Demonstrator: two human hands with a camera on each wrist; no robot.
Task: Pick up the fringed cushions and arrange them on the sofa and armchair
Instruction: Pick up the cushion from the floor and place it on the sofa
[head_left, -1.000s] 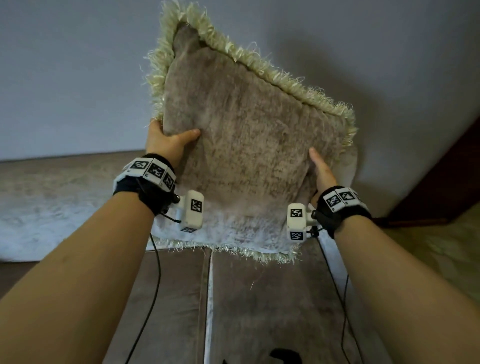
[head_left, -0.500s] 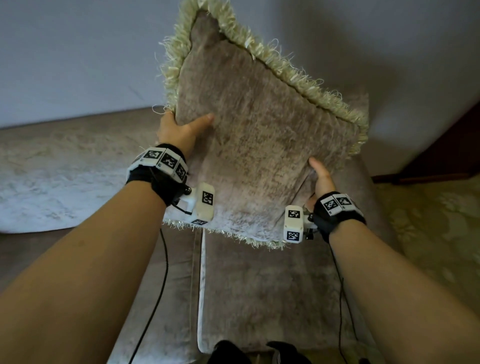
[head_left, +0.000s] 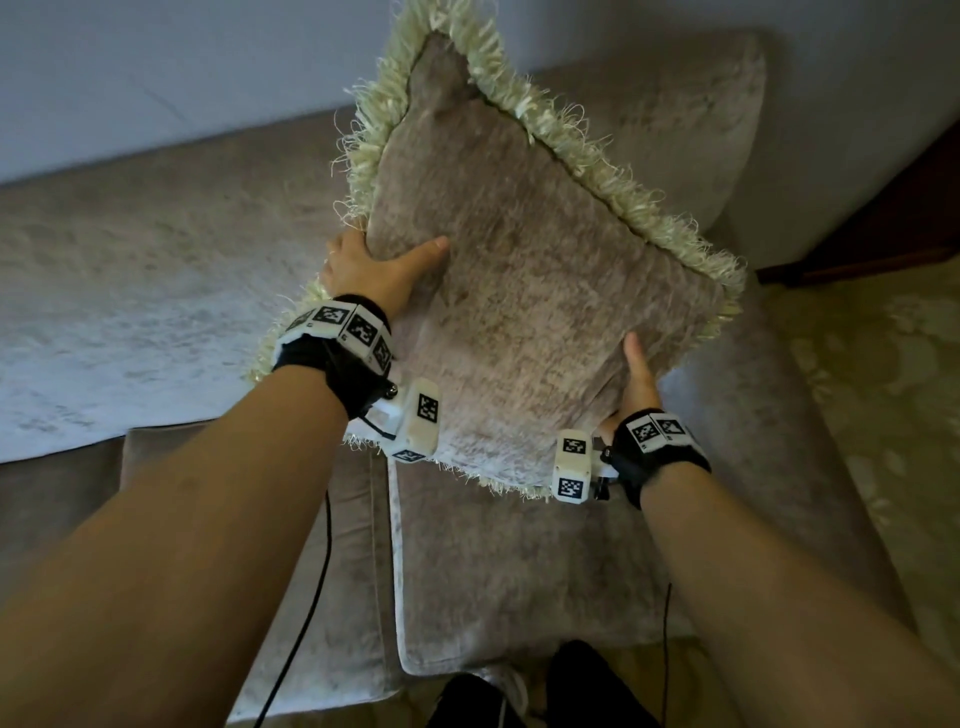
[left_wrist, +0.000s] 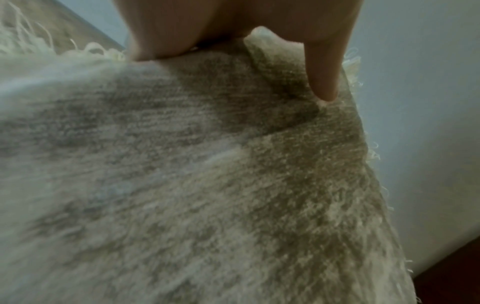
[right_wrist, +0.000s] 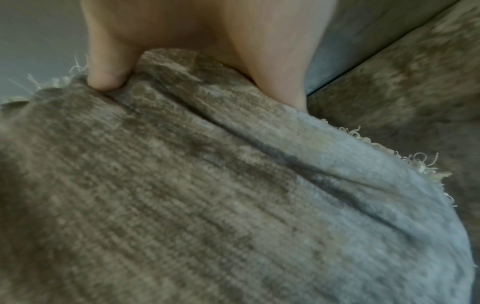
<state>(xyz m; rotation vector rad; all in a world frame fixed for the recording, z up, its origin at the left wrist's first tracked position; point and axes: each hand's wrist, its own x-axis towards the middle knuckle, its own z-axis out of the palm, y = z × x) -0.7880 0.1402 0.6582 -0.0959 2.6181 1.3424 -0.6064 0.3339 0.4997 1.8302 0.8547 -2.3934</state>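
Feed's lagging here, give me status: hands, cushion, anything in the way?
Left hand and right hand grip fringed cushion by opposite edges. Cushion held tilted above sofa seat, not yet set down. Nothing seen on the seat below.

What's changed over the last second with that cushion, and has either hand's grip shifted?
The fringed cushion has come down from in front of the wall toward the sofa, whose backrest and arm now show behind it; part of that shift is the head camera tilting down. Nothing was let go: the left hand and the right hand still grip opposite edges, thumbs on the front face.
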